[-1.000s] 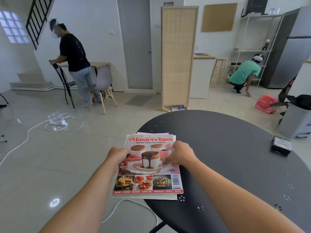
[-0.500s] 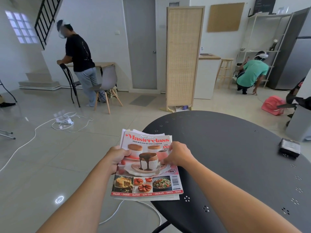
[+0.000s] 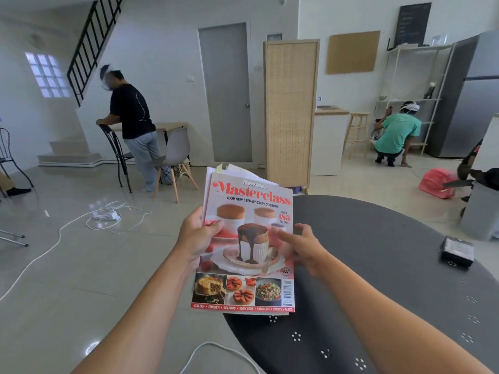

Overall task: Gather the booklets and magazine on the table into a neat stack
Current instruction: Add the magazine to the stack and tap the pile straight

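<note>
At center frame, above the dark table's [image 3: 378, 252] left edge, my left hand [image 3: 198, 238] grips the light, floppy magazine [image 3: 248, 247] and booklets [image 3: 237, 171] by the spine side while my right hand [image 3: 302, 249], fingers loose, steadies the opposite edge.

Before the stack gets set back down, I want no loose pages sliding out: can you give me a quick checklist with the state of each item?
1. Left hand gripping the stack's left edge: ok.
2. Right hand holding the stack: not ok, fingers spread, blurred, touching the cover at most.
3. Magazine on top, cover up: ok.
4. Booklets flush under it: not ok, white pages jut out past the top edge.
5. Table has bare room beside the stack: ok.
6. Small black box clear of the landing spot: ok, near the far right edge.
</note>
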The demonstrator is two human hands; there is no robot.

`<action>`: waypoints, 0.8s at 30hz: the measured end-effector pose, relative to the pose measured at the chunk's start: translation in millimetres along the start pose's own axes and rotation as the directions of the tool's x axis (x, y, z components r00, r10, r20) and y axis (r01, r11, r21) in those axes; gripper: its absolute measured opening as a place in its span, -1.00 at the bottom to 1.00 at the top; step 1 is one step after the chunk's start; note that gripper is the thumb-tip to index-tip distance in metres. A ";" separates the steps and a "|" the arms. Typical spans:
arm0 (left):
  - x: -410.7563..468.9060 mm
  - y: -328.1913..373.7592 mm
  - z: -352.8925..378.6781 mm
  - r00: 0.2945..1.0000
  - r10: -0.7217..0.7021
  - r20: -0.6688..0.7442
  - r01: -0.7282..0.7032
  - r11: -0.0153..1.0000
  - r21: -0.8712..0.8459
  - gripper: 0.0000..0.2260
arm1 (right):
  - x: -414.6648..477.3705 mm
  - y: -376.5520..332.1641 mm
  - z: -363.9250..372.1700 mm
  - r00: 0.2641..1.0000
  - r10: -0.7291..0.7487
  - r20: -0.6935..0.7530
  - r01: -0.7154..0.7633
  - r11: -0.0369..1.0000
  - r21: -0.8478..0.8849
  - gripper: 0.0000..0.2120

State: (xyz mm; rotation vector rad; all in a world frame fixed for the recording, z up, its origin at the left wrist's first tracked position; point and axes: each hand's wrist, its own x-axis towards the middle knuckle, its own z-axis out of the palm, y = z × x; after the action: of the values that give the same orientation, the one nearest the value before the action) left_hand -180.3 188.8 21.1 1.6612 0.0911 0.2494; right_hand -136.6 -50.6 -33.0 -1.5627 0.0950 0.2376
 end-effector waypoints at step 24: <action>-26.2 40.1 111.5 0.963 0.209 0.173 -0.170 0.961 -0.217 -0.64 | -65.6 -76.0 -125.0 0.825 -0.566 -0.013 0.564 0.820 0.099 -0.73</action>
State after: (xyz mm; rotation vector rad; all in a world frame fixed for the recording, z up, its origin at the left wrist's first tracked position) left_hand -185.2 70.7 48.3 1.4855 -0.2361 0.2321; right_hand -173.3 -180.3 53.8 -1.4208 -0.3687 -0.2245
